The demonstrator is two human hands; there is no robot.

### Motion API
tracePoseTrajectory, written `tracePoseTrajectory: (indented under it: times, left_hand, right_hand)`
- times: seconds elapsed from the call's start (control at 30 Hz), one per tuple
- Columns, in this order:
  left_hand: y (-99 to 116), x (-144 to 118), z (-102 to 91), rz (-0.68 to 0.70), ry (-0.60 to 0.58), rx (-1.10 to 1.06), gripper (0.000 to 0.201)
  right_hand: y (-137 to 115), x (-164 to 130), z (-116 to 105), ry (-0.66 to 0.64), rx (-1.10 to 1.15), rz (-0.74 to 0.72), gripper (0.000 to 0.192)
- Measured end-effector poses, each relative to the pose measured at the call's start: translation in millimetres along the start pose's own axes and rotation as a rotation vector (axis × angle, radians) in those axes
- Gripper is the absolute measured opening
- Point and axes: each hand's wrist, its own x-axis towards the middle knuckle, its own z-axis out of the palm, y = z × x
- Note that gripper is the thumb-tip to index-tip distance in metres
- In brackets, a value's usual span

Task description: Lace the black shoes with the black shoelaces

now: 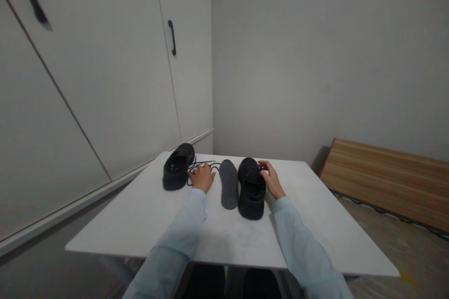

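Observation:
My left hand lies palm down on the table with its fingers spread over loose black shoelaces. A black shoe stands just left of it, toe pointing away. My right hand bends round the right side of a second black shoe, thumb and fingers closed at its lacing. Whether a lace is also between those fingertips I cannot tell. A grey insole lies flat between my left hand and the second shoe, close along that shoe's left side.
All of this rests on a white table. White cabinet doors with dark handles rise at the left, and a plain wall stands behind. Off to the right, a wood-grain board sits low above the floor.

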Motion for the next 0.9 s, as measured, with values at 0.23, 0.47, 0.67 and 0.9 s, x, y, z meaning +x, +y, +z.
tracePoseTrajectory:
  times: [0.23,0.47,0.67,0.9]
  left_hand:
    - [-3.8,5.3,6.1,0.023,0.140,-0.011,0.049]
    - [-3.5,4.6,7.6,0.027,0.091,-0.021,0.046]
    - [1.6,0.0,6.0,0.158,0.044,-0.074,0.034]
    - [7.9,-6.7,-5.0,0.308,-0.079,-0.224,0.024]
  right_hand:
    - [0.5,0.0,-0.1,-0.003,-0.012,-0.004,0.036]
    - [-1.6,-1.2,-0.1,-0.017,-0.007,0.009,0.036]
    - [-0.5,-0.3,0.1,-0.002,-0.009,0.006,0.034]
    - [1.8,0.3,-0.4,-0.020,-0.007,-0.008,0.033]
